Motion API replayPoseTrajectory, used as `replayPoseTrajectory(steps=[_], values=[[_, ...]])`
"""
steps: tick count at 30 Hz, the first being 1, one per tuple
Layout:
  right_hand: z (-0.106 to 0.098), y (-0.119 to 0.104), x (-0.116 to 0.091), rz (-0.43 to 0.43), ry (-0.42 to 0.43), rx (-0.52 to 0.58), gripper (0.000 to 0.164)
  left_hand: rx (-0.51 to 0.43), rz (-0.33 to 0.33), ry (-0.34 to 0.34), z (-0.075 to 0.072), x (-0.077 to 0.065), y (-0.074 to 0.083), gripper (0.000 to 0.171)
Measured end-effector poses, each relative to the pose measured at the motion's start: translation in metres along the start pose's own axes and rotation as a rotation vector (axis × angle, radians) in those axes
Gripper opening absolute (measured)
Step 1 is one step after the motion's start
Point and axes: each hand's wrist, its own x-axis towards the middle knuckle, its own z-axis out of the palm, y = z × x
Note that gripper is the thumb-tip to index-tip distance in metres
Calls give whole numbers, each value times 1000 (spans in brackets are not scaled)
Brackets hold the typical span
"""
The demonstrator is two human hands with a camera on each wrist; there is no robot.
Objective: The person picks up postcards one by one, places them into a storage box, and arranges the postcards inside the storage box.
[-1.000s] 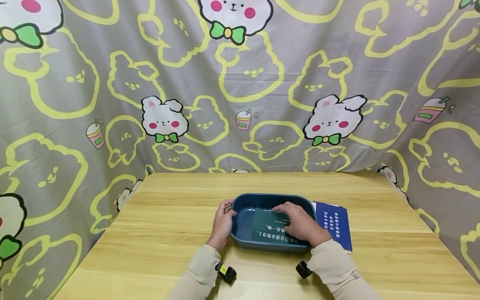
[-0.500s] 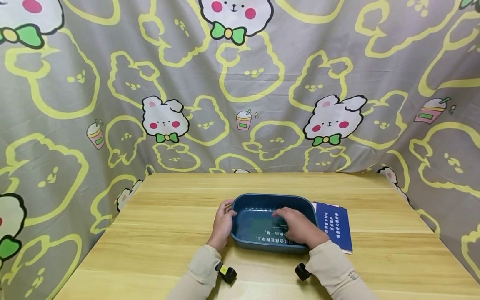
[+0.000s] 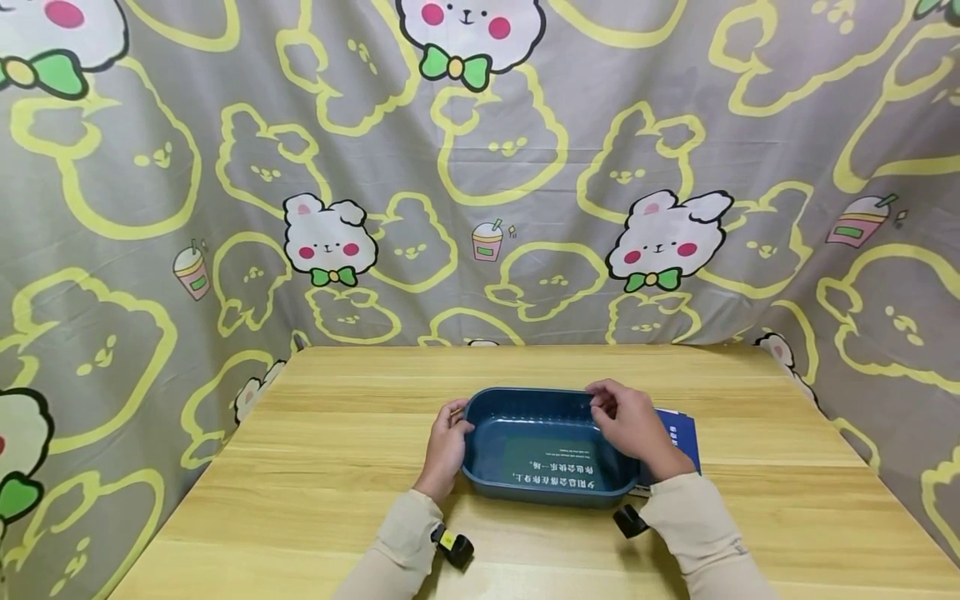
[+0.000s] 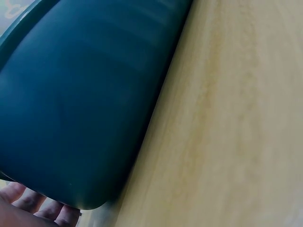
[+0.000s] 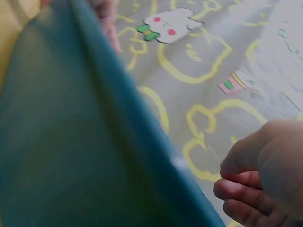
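Note:
A dark teal plastic storage bin (image 3: pixel 487 462) stands on the table. On its floor lies a dark green booklet or card (image 3: pixel 551 468) with white lettering. My left hand (image 3: pixel 445 450) holds the bin's left end, thumb over the rim and fingers outside; the left wrist view shows those fingers (image 4: pixel 42 210) against the outer wall. Above the bin's right end hovers my right hand (image 3: pixel 630 423), its fingers loosely curled with nothing between them. Partly behind that hand, a blue booklet (image 3: pixel 681 429) with white lettering lies on top of white-edged sheets or booklets, right of the bin.
A wood-grain table (image 3: pixel 315 467) extends around the bin on all sides. Behind it and at both sides hangs a grey curtain (image 3: pixel 525 167) with cartoon rabbits and yellow outlines. Black wrist cameras sit below both hands, near the bin's front.
My right hand has let go of the green booklet, now lying on the bin floor. It has risen and moved right, covering part of the blue booklet. The left hand has stayed put.

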Motion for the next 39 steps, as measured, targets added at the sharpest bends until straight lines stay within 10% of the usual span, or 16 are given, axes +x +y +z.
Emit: replayPoseTrajectory(steps=[13, 28, 39], values=[[-33, 28, -3, 253, 20, -35, 33, -7, 2, 18, 0, 0, 0, 40], [-64, 63, -21, 763, -480, -159, 102, -2, 22, 37, 1, 0, -1, 40], [-67, 74, -27, 755, -344, -25, 68, -2, 33, 26, 1, -5, 7, 41]])
